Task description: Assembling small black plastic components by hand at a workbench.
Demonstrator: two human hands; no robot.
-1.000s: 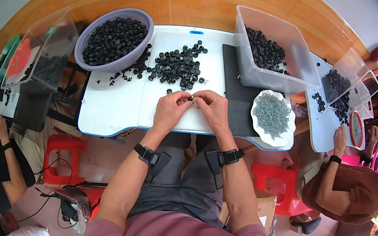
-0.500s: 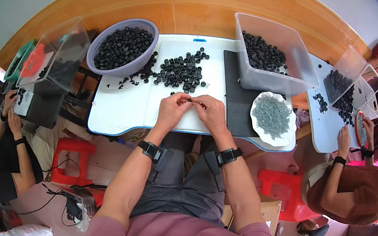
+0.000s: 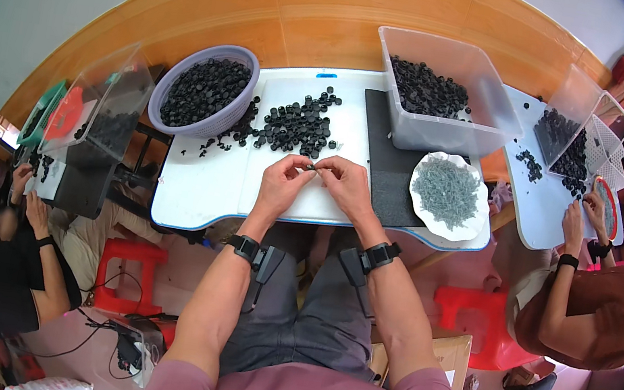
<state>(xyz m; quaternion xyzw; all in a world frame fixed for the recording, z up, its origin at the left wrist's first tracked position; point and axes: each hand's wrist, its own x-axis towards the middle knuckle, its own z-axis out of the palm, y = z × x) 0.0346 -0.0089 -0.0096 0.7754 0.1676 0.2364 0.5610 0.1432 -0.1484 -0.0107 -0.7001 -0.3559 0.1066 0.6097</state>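
My left hand [image 3: 282, 181] and my right hand [image 3: 344, 185] meet fingertip to fingertip over the near part of the white table [image 3: 202, 190]. Between them they pinch a small black round part [image 3: 310, 168], mostly covered by the fingers. Just beyond my hands spreads a loose pile of black round caps [image 3: 296, 124]. Smaller black pieces [image 3: 236, 130] trail off to its left, by the basket. Right of my right hand, a white scalloped plate [image 3: 417, 208] holds a heap of small grey-green translucent pieces [image 3: 446, 190].
A lilac basket [image 3: 244, 94] full of black parts stands at the table's left. At the back right, a clear plastic bin [image 3: 452, 135] with black caps rests partly on a black mat [image 3: 390, 163]. Co-workers sit left and right at tables of their own, near red stools [image 3: 122, 271].
The view has shifted slightly. My hands stay together at nearly the same spot, fingers still pinching the small part. The left co-worker's hands have moved a little.
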